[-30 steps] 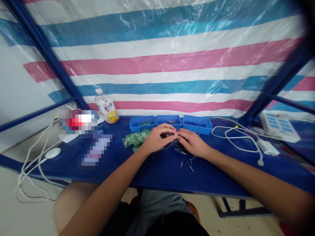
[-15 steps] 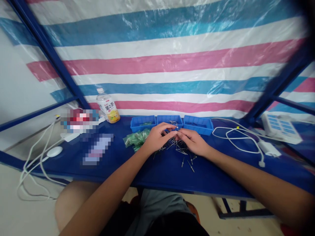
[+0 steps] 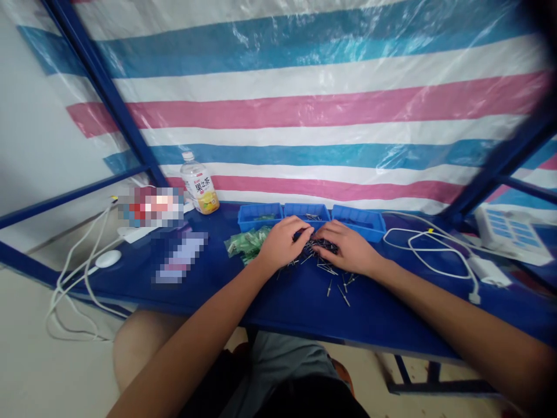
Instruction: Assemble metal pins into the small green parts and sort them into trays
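Observation:
A pile of blind rivets (image 3: 327, 246) with thin silver pins lies on the blue table between my hands. My left hand (image 3: 284, 242) is at the pile's left side, fingers curled and thumb near the forefinger; what they hold, if anything, is hidden. Over the right side of the pile my right hand (image 3: 350, 248) reaches in, its thumb apart from the bent fingers, rivets showing in the gap. Several blue bins stand behind: the middle bin (image 3: 324, 210) has some rivets in it, the left bin (image 3: 246, 219) greenish bits. Green plastic bags (image 3: 247, 244) lie left of my left hand.
A drink bottle (image 3: 201, 188) stands at the back left. White cables (image 3: 411, 233) and an adapter (image 3: 489, 271) lie on the right, near a white box (image 3: 513, 232). A few loose rivets (image 3: 343, 295) are scattered toward the front edge. The right bin (image 3: 369, 226) is behind my right hand.
My hands were together at the fingertips over the pile; now they are apart, the right one lower among the rivets. The whole view has shifted slightly.

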`<move>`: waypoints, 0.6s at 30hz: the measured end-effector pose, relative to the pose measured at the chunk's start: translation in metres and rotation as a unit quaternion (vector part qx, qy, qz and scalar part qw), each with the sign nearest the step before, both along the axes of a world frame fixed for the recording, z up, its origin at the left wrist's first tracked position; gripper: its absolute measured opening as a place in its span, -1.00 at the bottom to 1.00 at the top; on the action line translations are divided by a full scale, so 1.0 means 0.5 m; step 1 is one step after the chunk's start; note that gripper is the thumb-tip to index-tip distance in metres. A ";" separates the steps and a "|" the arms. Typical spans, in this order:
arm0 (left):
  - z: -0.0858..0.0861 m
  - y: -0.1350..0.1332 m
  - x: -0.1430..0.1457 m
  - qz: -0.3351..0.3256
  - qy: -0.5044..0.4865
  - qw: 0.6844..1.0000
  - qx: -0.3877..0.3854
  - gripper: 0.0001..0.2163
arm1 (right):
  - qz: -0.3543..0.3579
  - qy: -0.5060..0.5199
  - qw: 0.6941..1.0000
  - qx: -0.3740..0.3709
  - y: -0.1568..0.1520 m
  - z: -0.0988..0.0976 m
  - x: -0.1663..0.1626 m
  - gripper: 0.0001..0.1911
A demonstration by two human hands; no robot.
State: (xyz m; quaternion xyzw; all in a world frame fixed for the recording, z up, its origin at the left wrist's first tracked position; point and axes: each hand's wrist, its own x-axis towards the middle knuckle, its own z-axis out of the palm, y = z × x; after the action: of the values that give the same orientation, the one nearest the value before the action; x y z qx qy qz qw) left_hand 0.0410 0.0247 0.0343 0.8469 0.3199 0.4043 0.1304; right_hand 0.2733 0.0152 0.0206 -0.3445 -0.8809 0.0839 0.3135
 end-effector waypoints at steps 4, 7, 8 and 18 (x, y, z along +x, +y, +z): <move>-0.004 0.002 0.001 0.004 0.004 1.000 0.005 -0.76 | 0.035 -0.064 0.997 0.031 -0.007 -0.016 0.014 -0.72; -0.006 0.002 0.001 0.006 0.011 1.000 0.008 -0.77 | 0.033 -0.080 0.996 0.033 0.000 -0.025 0.017 -0.77; -0.006 0.002 0.001 0.007 0.013 1.000 0.009 -0.77 | 0.032 -0.086 0.995 0.035 0.001 -0.026 0.017 -0.77; -0.005 0.000 0.002 0.013 0.028 0.999 0.011 -0.77 | -0.046 -0.067 0.996 0.029 -0.012 -0.028 0.009 -0.84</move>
State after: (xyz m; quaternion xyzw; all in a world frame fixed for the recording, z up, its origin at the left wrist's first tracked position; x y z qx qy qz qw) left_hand 0.0419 0.0247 0.0318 0.8550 0.3300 0.3856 0.1066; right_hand 0.2778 0.0093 0.0068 -0.3807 -0.8852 0.0207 0.2667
